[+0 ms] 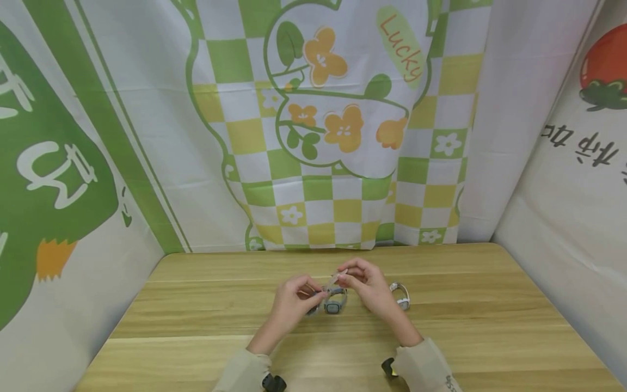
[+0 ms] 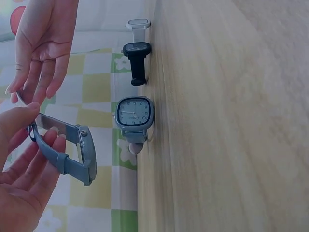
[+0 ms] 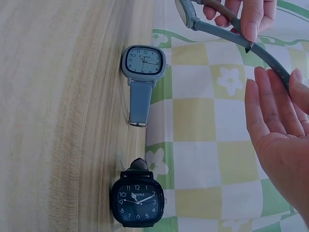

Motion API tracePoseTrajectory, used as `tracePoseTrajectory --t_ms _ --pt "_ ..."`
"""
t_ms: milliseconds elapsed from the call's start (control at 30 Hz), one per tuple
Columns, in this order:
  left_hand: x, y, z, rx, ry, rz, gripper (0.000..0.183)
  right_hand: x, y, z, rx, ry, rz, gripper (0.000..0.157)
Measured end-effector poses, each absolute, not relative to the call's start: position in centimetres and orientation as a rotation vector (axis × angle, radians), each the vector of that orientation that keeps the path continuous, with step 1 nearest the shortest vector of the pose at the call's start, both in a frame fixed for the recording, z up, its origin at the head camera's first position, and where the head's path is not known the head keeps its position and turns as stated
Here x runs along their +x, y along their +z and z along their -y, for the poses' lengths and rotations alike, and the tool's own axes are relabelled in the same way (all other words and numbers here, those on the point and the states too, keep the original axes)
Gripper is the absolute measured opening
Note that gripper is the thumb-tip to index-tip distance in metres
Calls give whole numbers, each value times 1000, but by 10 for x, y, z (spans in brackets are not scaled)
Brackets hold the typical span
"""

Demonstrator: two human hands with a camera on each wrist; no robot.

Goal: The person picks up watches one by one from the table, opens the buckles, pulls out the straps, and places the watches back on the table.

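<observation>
My left hand (image 1: 296, 302) holds a blue-grey wristwatch (image 2: 85, 152) above the table, its thumb and fingers pinching the strap near the buckle. The watch's case hangs sideways, and the strap forms a loop. My right hand (image 1: 369, 286) pinches the long free end of that strap (image 3: 270, 60) between thumb and fingers. Just beyond the hands, a second blue-grey watch (image 1: 333, 307) stands on the table with its square dial showing. Beside it is a black watch (image 3: 137, 200), hidden in the head view by my right hand. A white watch (image 1: 403, 302) stands to the right.
The watches stand in a row on a wood-grain table (image 1: 196, 310). Behind the table hangs a green and yellow checked cloth (image 1: 318, 190). Printed white cloth walls (image 1: 563, 218) close in both sides.
</observation>
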State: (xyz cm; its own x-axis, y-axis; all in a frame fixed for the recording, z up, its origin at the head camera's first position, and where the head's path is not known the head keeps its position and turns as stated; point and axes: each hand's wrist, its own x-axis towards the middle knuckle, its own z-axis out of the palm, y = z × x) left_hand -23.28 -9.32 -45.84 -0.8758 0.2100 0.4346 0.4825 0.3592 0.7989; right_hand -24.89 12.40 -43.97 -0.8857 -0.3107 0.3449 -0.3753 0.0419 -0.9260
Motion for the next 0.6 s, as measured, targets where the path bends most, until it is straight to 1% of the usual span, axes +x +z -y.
tracePoseTrajectory --t_ms 267,367,600 --pt "-235 -459 96 -613 -1489 2374 10 -250 -441 -124 763 2014 2219 20" --pt "-236 -458 97 -642 -1436 2413 13 -250 -442 -124 780 2010 2214 21" --pt "-236 -456 98 -709 -1439 2485 13 -250 -443 -124 787 2000 2214 20"
